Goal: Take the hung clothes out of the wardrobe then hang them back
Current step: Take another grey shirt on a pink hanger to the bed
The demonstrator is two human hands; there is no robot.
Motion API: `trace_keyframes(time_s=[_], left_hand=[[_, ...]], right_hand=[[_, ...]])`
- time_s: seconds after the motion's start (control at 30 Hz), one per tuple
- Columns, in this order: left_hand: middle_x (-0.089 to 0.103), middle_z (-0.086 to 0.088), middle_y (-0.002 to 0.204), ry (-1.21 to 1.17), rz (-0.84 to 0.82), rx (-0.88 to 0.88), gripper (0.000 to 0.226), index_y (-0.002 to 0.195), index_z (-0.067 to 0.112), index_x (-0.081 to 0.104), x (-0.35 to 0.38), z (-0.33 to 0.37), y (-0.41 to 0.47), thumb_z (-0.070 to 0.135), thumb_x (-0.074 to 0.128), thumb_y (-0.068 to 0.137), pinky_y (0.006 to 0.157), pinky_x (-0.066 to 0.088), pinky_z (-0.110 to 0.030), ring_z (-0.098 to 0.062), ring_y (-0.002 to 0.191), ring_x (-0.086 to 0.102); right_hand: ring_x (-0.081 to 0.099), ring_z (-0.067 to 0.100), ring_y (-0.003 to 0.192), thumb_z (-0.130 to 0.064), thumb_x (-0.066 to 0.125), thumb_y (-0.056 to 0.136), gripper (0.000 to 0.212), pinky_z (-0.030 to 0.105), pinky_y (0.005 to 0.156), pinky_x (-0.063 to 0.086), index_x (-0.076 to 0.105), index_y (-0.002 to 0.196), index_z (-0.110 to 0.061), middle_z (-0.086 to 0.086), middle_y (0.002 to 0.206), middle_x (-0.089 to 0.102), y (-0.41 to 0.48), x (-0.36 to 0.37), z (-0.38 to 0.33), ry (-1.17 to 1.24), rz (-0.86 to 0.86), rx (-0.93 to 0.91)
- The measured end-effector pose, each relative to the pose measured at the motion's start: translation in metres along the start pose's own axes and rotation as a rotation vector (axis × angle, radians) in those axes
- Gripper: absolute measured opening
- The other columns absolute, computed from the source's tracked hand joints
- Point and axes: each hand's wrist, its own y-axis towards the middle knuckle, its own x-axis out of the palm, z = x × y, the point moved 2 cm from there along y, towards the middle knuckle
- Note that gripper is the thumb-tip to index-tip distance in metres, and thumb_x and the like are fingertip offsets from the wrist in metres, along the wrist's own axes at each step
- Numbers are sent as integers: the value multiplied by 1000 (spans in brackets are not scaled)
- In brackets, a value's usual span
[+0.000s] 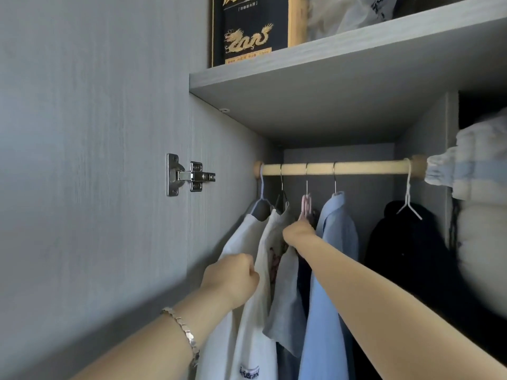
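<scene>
Clothes hang on the wooden rail [337, 168] under the shelf [343, 64], and that's the only view we get, the head cam. Left hand [231, 278] is fisted tight on the white tee [247, 311], pulling it aside. Right hand [299, 231] reaches up to the pink hanger [306, 204]; its fingers are tucked behind fabric, so I can't tell whether it's closed on it. For doing this well, I'd say lift the hook straight up off the rail before pulling out, and keep the tee held clear so nothing snags. Count: five hangers on the rail, one blue shirt [334, 242], one dark garment [406, 242] far right, and two pale tops on the left.
</scene>
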Motion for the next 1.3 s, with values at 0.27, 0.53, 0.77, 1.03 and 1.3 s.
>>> trace_keyframes(time_s=[0.27,0.53,0.77,1.03,1.3], left_hand=[[65,1,94,36,19,35,19,91,19,57,-1,-5,8,20,38,90,63,40,-25,-19,85,60],[65,2,94,-11,-2,63,21,95,17,59,6,4,-2,24,40,94,71,45,-27,-20,88,61],[63,-3,103,5,-88,185,18,96,16,56,13,24,-52,22,40,94,69,39,-25,-25,96,59],[61,-2,96,-52,-264,398,17,89,15,55,52,59,-155,21,39,92,68,39,-26,-23,86,56],[46,0,71,-217,-539,690,31,63,16,34,103,134,-326,18,38,93,60,33,-27,-22,74,51]], right_hand=[[53,29,91,-11,42,96,29,28,71,39,57,115,5,19,102,60,14,-24,10,67,188,-64],[41,20,87,-13,39,95,19,25,70,33,52,81,-11,4,74,45,-29,-50,6,16,145,-110],[39,15,58,0,42,88,22,22,51,30,57,73,-4,6,69,45,-141,-59,53,31,132,68],[40,10,51,9,43,76,27,10,37,30,58,76,-13,-3,58,47,-347,-81,114,-8,177,229],[42,9,52,1,53,63,22,9,43,34,57,66,-20,-5,55,47,-576,-142,173,-20,347,377]])
